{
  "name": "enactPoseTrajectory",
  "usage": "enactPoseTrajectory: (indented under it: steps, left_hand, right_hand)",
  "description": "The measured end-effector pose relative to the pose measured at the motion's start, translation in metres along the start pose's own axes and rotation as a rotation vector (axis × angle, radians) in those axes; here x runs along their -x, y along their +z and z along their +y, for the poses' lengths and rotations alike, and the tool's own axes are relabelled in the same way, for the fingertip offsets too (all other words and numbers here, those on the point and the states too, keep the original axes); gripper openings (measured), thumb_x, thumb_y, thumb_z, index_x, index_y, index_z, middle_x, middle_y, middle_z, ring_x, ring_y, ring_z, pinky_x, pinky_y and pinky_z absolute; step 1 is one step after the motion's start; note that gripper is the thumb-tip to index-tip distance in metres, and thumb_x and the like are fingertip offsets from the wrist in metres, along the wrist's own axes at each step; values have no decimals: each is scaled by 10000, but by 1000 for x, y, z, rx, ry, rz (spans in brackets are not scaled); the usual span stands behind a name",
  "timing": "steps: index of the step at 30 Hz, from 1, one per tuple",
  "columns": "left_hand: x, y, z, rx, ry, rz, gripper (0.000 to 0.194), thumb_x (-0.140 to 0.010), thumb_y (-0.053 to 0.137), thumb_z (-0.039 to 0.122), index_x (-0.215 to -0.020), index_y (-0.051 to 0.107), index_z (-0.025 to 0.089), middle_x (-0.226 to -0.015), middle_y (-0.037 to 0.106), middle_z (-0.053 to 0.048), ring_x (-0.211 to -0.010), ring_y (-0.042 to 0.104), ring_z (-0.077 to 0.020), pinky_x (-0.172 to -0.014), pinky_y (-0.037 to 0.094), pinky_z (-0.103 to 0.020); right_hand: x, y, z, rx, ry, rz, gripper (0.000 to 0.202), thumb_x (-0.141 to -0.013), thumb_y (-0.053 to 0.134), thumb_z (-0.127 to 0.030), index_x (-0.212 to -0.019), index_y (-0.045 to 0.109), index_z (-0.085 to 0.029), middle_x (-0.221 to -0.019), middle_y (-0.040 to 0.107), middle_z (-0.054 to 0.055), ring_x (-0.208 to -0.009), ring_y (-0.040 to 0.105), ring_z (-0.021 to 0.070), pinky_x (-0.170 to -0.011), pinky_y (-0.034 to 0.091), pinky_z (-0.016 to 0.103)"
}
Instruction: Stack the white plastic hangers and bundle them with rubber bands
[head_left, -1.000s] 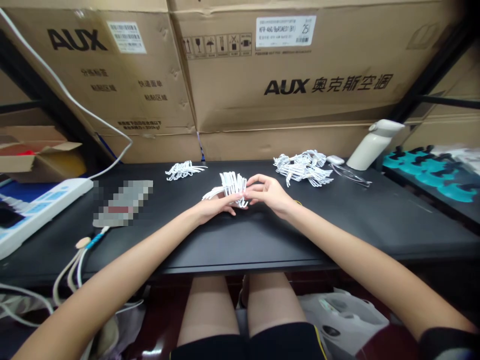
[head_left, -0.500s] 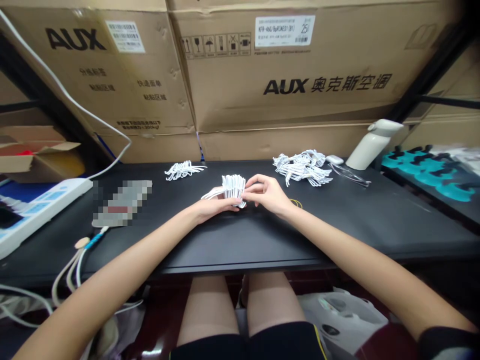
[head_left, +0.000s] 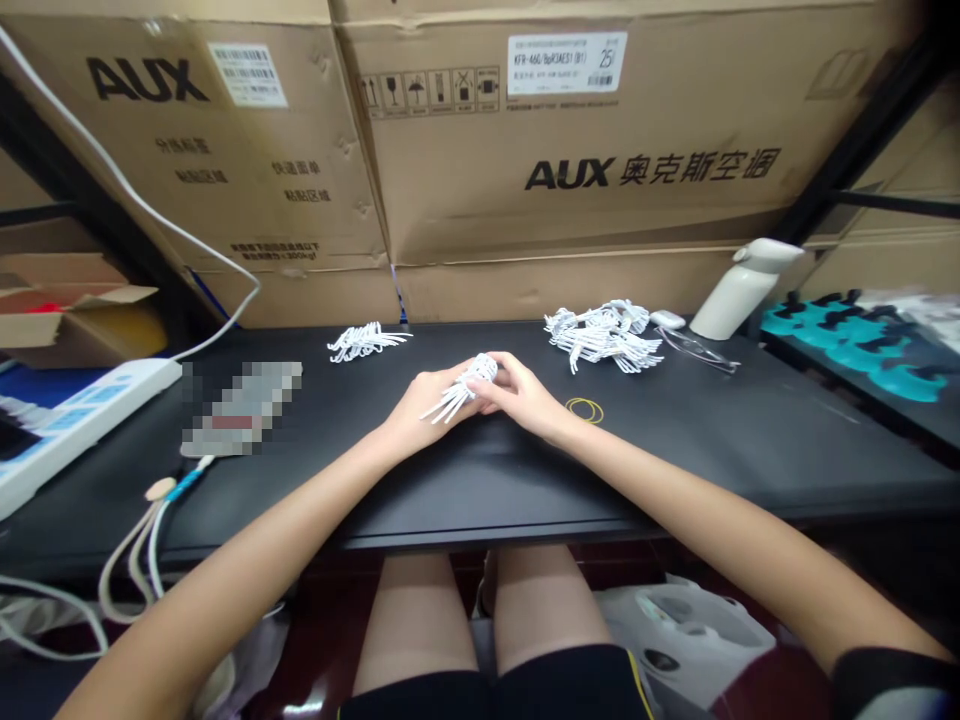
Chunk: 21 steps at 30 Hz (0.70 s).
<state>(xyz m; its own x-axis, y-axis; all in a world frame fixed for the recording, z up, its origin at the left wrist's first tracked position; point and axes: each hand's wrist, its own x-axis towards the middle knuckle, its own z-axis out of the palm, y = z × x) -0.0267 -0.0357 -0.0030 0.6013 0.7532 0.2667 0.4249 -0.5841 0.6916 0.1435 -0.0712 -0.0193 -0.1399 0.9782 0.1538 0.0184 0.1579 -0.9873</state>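
Observation:
A bundle of thin white strands (head_left: pixel 459 391) is held between both hands above the black table, its loose ends pointing down to the left. My left hand (head_left: pixel 420 412) is closed around it from the left and below. From the right, my right hand (head_left: pixel 520 392) grips the bundle, thumb across its near side. Behind to the left lies a small pile of white strands (head_left: pixel 366 341). A larger pile (head_left: pixel 604 336) lies behind to the right. Two yellow rubber bands (head_left: pixel 584 410) rest on the table just right of my right hand.
Glasses (head_left: pixel 697 350), a white case (head_left: pixel 667 320) and a pale bottle (head_left: pixel 746 288) stand or lie at the back right. On the left are a pixelated device (head_left: pixel 244 410) with a cable and a white power strip (head_left: pixel 82 425). Cardboard boxes (head_left: pixel 465 220) line the back.
The bundle has turned, so its loose ends now point toward me and to the left. My right hand has closed over its right side, and the rubber bands show more fully.

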Motion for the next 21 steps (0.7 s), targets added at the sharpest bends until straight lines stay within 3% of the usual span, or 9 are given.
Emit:
enactPoseTrajectory:
  steps: [5,9,13,16,19,21]
  left_hand:
    - [2,2,3,-74,16,32,490,-758,661,377,-1227,607,246,-1057,698,-56,-1011,636,-270,-819,472,-270]
    - [2,5,3,-176,75,19,502,-823,581,388,-1297,542,227,-1119,678,-66,-996,642,-245,-843,481,-305]
    - [2,7,6,-120,99,-25,511,-810,596,429,-1261,547,193,-1084,682,-63,-911,655,-226,-818,491,-315]
    - [1,5,5,65,30,-69,681,-719,697,455,-1311,496,185,-1167,648,-82,-1001,629,-251,-883,480,-356]
    - [-1,-1,0,431,-21,-144,848,-672,745,467,-1399,391,210,-1402,477,-127,-1214,516,-288,-1006,412,-401]
    - [-2,-4,-2,684,-66,-197,882,-674,731,519,-1420,361,226,-1450,418,-142,-1269,465,-303,-1046,368,-435]
  right_hand:
    - [-4,-3,7,10,-8,4,444,-716,717,-363,-1061,491,-200,-908,660,27,-770,655,157,-576,537,250]
    - [-6,-3,8,-10,-17,56,428,-673,744,-348,-982,488,-198,-805,660,1,-651,630,136,-464,489,220]
    - [-8,-5,6,-88,-7,84,464,-622,781,-331,-951,479,-206,-739,656,-19,-575,612,125,-488,509,240]
    - [-11,-10,4,-164,16,71,455,-617,783,-329,-952,500,-211,-714,645,-31,-571,612,128,-532,534,262]
    - [-12,-16,2,-285,29,2,398,-656,752,-326,-962,524,-215,-728,640,-35,-579,604,119,-552,541,262]
    - [-12,-19,0,-378,28,-58,354,-687,722,-313,-970,536,-211,-753,641,-30,-594,601,109,-550,534,244]
